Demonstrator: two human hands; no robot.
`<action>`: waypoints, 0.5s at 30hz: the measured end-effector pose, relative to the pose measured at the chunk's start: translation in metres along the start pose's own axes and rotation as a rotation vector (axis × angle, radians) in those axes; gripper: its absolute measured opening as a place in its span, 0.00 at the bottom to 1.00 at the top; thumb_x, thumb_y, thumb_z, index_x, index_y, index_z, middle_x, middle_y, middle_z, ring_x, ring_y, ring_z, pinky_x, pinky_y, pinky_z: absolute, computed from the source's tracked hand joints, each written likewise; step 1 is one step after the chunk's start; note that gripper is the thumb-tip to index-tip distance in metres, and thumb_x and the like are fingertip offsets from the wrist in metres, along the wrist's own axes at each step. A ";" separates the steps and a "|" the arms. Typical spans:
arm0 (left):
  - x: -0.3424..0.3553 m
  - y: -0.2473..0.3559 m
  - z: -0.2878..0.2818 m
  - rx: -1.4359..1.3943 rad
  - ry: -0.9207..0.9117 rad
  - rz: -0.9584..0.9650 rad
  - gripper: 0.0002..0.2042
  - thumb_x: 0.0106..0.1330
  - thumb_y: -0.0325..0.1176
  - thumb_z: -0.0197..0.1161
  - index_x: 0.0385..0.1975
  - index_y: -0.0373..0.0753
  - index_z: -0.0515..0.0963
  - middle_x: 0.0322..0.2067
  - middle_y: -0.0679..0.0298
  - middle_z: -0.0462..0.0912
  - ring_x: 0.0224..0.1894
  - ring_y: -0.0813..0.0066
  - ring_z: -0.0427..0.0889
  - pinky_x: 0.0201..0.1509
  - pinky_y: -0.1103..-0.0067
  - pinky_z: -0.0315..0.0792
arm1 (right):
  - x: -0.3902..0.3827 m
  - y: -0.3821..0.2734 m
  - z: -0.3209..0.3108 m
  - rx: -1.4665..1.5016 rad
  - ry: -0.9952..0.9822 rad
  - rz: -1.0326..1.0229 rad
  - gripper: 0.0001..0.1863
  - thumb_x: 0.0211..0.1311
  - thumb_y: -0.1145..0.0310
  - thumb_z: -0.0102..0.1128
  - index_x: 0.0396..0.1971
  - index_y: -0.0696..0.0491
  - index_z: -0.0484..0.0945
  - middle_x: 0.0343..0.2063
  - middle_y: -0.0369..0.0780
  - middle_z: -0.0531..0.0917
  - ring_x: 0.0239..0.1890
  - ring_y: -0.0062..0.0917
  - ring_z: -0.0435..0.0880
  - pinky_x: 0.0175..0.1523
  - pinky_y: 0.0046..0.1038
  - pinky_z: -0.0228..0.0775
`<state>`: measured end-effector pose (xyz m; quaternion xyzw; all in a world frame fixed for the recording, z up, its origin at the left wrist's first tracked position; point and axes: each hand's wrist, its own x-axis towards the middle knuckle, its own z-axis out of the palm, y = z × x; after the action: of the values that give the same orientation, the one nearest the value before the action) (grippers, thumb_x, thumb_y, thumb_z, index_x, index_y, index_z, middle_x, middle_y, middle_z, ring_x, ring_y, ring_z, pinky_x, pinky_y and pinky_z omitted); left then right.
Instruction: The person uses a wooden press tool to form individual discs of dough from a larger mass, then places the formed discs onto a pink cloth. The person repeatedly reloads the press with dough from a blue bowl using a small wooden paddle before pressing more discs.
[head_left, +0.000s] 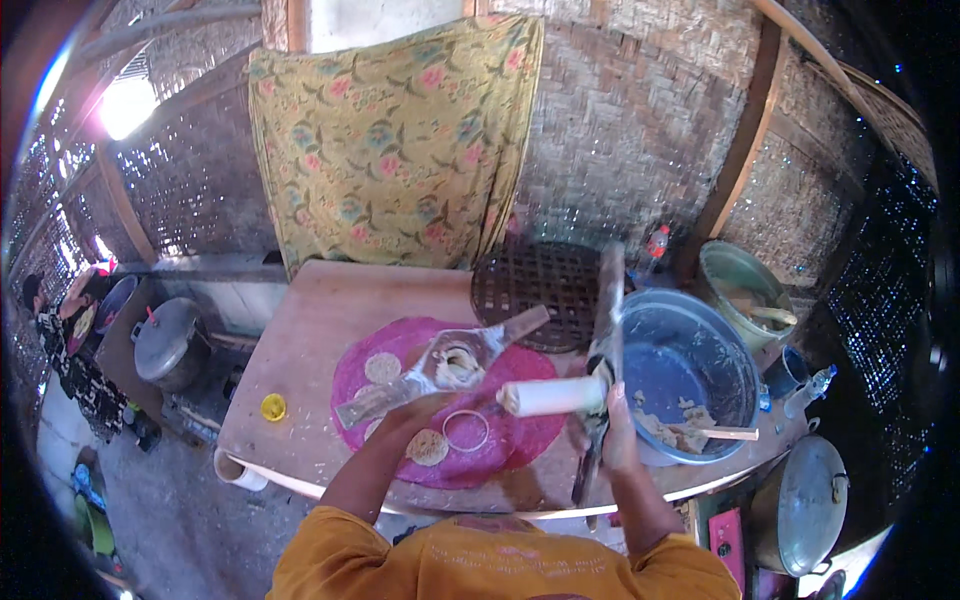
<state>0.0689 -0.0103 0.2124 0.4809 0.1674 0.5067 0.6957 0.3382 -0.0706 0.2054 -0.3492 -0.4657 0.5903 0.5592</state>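
My right hand [620, 440] is wrapped round the long wooden bar of a press plunger [550, 397]. Its white cylinder sticks out to the left above the pink round mat [525, 450]. A second press part, a wooden board with two handles [520, 325], lies on the mat; pale dough [460, 367] sits in its whitish middle. My left hand [430, 404] is beside this board's near edge, its fingers mostly hidden. Flat speckled rounds [427, 448] and a thin white ring [466, 431] rest on the mat near my left forearm.
A blue basin [690, 310] with dough and a wooden-handled tool stands on the right, a green bucket [740, 285] behind it. The dark woven tray [535, 295] is at the back. A yellow cup [273, 407] stands left. Another person [75, 350] is at far left, near a pot [170, 345].
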 end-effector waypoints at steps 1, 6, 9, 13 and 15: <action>-0.010 0.006 -0.001 -0.009 -0.030 -0.021 0.15 0.55 0.33 0.60 0.42 0.37 0.71 0.41 0.62 0.75 0.48 0.69 0.75 0.53 0.72 0.70 | 0.010 -0.005 0.010 -0.180 0.064 -0.188 0.38 0.60 0.37 0.47 0.54 0.57 0.63 0.28 0.38 0.75 0.18 0.21 0.73 0.22 0.24 0.68; -0.042 0.024 -0.006 0.006 -0.139 -0.080 0.20 0.54 0.33 0.63 0.46 0.36 0.71 0.44 0.61 0.76 0.48 0.69 0.75 0.53 0.72 0.69 | 0.021 -0.046 0.057 -0.990 -0.132 -0.608 0.45 0.51 0.43 0.63 0.59 0.56 0.55 0.38 0.49 0.77 0.34 0.43 0.81 0.39 0.40 0.74; -0.053 0.016 -0.015 0.199 -0.166 -0.158 0.22 0.54 0.33 0.65 0.49 0.35 0.71 0.45 0.60 0.76 0.48 0.69 0.75 0.54 0.72 0.69 | 0.022 -0.050 0.069 -1.140 -0.322 -0.422 0.48 0.48 0.46 0.67 0.61 0.55 0.51 0.42 0.55 0.76 0.41 0.52 0.80 0.46 0.45 0.72; -0.043 -0.036 -0.027 0.852 -0.346 -0.291 0.24 0.55 0.40 0.67 0.49 0.35 0.72 0.43 0.58 0.79 0.45 0.68 0.77 0.51 0.71 0.70 | 0.034 -0.042 0.086 -1.176 -0.459 -0.241 0.47 0.47 0.48 0.67 0.60 0.57 0.53 0.45 0.57 0.74 0.46 0.52 0.78 0.51 0.43 0.69; -0.041 -0.041 -0.031 1.000 -0.403 -0.352 0.24 0.55 0.41 0.67 0.48 0.35 0.72 0.43 0.58 0.79 0.45 0.68 0.77 0.50 0.72 0.70 | 0.038 -0.035 0.088 -1.174 -0.475 -0.124 0.47 0.47 0.48 0.67 0.59 0.59 0.54 0.48 0.57 0.72 0.48 0.52 0.76 0.53 0.40 0.68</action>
<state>0.0512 -0.0317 0.1530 0.8040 0.3285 0.1401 0.4754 0.2632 -0.0488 0.2710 -0.4296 -0.8423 0.2648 0.1893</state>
